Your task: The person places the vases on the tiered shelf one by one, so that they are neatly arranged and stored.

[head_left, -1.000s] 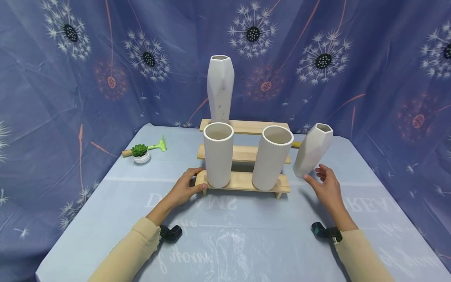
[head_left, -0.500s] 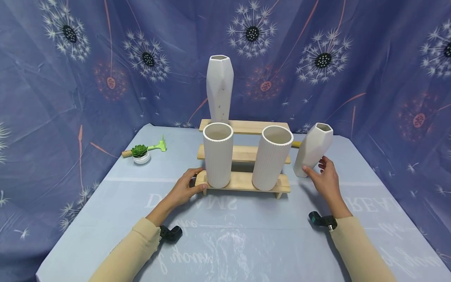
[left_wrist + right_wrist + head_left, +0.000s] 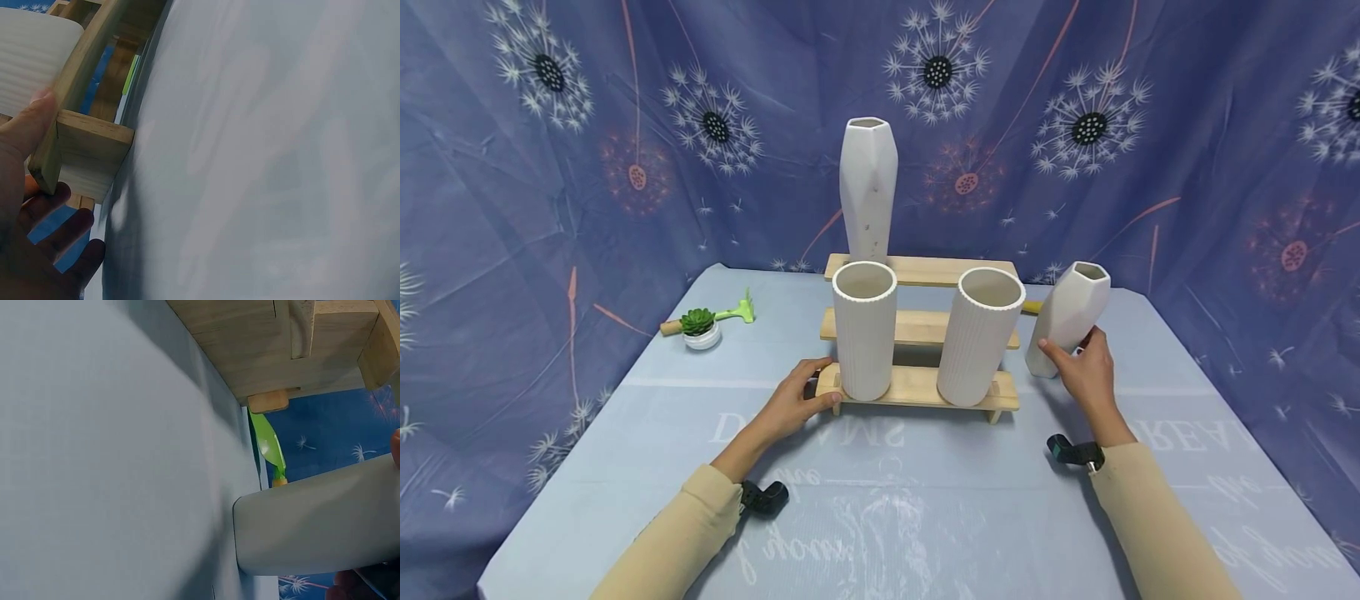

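My left hand (image 3: 793,398) grips the left end of the lowest board of a tiered wooden plant stand (image 3: 917,387); in the left wrist view the thumb lies over the board (image 3: 87,56) and the fingers are below it. On the right, my right hand (image 3: 1086,367) holds a white faceted vase (image 3: 1067,321) near its lower half, thumb on the near side. The base of that vase (image 3: 300,525) rests on the table in the right wrist view, where only bits of the hand show. Two ribbed white cylinder vases, a left one (image 3: 867,342) and a right one (image 3: 977,346), stand on the lowest board.
Another faceted white vase (image 3: 868,187) stands on the top board's left. A small potted succulent (image 3: 700,327) and a green garden rake (image 3: 737,310) lie at the table's left. A green hand shovel (image 3: 269,447) lies behind the stand's right side. Patterned blue cloth (image 3: 775,208) hangs behind.
My right hand has moved up and left to the faceted vase and closed its fingers around it. The vase has barely moved. The left hand stays on the stand.
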`<state>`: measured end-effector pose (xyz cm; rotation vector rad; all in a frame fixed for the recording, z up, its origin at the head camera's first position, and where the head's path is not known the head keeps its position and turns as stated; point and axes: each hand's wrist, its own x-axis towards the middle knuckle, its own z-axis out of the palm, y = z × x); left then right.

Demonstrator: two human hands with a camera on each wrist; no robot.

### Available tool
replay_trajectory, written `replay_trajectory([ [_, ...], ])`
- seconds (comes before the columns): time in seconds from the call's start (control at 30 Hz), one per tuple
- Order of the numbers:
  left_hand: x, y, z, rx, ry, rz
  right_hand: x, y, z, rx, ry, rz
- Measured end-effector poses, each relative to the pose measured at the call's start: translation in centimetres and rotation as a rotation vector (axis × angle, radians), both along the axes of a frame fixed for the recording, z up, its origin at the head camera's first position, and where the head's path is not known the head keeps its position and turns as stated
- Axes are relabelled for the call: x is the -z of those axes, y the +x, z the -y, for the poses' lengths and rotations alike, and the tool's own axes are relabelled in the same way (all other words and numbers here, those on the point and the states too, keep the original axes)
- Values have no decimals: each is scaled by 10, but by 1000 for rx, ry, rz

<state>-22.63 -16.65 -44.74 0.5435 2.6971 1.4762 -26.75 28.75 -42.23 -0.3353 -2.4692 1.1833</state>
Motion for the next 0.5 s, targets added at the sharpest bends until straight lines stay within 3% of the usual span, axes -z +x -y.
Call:
replay_trajectory([
  [0.5,2,-1,-1,-10,0,-9,0,-5,1,39,-14,-13],
])
